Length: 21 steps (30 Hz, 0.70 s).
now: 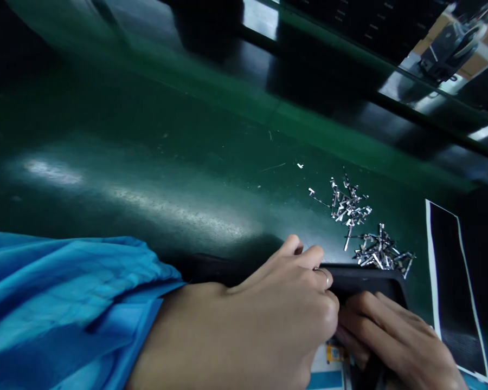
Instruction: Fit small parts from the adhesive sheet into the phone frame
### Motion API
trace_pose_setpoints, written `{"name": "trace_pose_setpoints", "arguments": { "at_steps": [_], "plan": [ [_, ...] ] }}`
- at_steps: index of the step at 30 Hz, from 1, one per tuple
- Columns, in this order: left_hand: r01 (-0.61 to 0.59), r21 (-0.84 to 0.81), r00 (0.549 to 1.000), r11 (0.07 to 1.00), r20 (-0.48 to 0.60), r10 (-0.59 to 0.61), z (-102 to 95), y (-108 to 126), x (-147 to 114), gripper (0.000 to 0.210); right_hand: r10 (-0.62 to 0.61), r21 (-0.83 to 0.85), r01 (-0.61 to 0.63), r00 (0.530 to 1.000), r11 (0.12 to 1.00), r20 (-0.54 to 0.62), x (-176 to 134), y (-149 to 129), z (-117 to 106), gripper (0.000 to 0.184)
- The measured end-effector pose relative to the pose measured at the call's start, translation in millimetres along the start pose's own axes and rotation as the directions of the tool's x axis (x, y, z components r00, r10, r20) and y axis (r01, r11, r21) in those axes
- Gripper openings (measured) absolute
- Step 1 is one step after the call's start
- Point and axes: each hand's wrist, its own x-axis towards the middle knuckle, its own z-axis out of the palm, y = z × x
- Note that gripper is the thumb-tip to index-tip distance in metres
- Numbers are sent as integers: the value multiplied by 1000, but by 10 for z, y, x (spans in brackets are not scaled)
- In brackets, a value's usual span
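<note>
- Left hand (276,314): curled over the near edge of a dark tray (366,279), fingers bent down onto it; a ring shows on one finger. A blue sleeve (65,303) covers the forearm behind it.
- Right hand (394,341): just right of the left hand and touching it at the knuckles, fingers (370,319) laid flat along the tray's near side. Whether it grips the tray or only presses on it cannot be told.
- Dark tray: flat, black, with a rounded corner, lying on the green surface (166,179) directly under and just beyond both hands; most of it is hidden by them.
- Small metal parts (350,206): one loose silvery heap on the surface beyond the hands, apart from the tray.
- Second heap of metal parts (382,252): nearer, just beyond the tray's far edge, right of the left hand's fingertips.
- Black sheet with white border (455,281): flat on the surface, right of the right hand.
- Printed label (333,355): a white and yellow scrap showing between the two hands, detail unreadable.
</note>
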Motion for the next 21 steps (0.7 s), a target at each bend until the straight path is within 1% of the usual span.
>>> {"name": "trace_pose_setpoints", "arguments": {
  "at_steps": [3,5,7,8,11,13,16,18,21],
  "plan": [
    [25,-22,998,999,51,-24,-71,15,11,9,20,177,-37,995,983,94,67,59,-47,24],
    [24,-33,998,999,61,-22,-103,16,7,10,30,217,-70,983,974,183,100,67,-65,25],
    [9,-38,998,999,58,-7,-111,8,-2,10,50,220,-109,965,969,258,115,54,-66,25],
    [-7,-38,998,999,59,10,-109,2,-6,11,72,218,-133,961,967,267,116,43,-60,24],
    [-62,-38,995,997,75,65,-101,-23,-7,14,123,247,-166,976,955,182,106,8,-37,21],
    [-74,-4,994,997,81,74,-102,-37,-3,14,160,285,-204,973,936,169,112,-5,-36,21],
    [-68,40,994,997,90,64,-106,-33,-11,14,208,346,-289,945,893,252,152,-14,-69,23],
    [-92,48,995,995,52,90,-107,-17,-34,13,214,355,-299,942,886,259,183,-24,-96,25],
    [-102,142,992,985,-63,112,-128,-10,-96,9,186,304,-258,951,917,246,201,-50,-104,23]
  ]
}}
